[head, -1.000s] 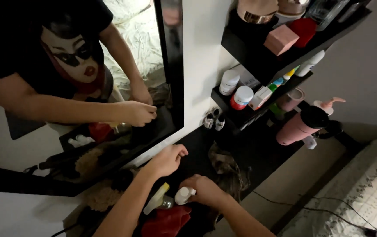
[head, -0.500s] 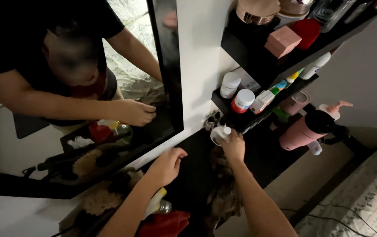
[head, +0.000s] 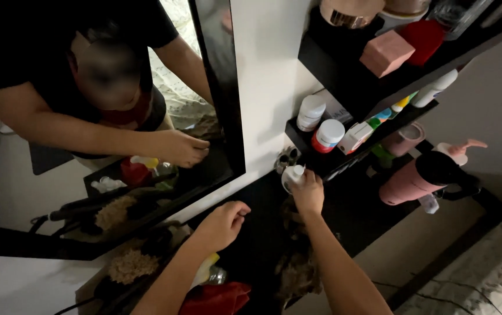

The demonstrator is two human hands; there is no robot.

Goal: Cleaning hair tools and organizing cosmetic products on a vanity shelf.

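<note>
Well, beside the big black-framed wall mirror (head: pixel 227 87), my right hand (head: pixel 308 193) is wrapped round a small smooth white plastic bottle (head: pixel 292 177), held up just right of the mirror's lower corner. My left hand (head: pixel 223 223) hangs loosely curled below the mirror, holding nothing.

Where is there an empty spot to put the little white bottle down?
The dark countertop is bare between the left hand and right hand holding the white bottle. The lower shelf is crowded with jars.
</note>
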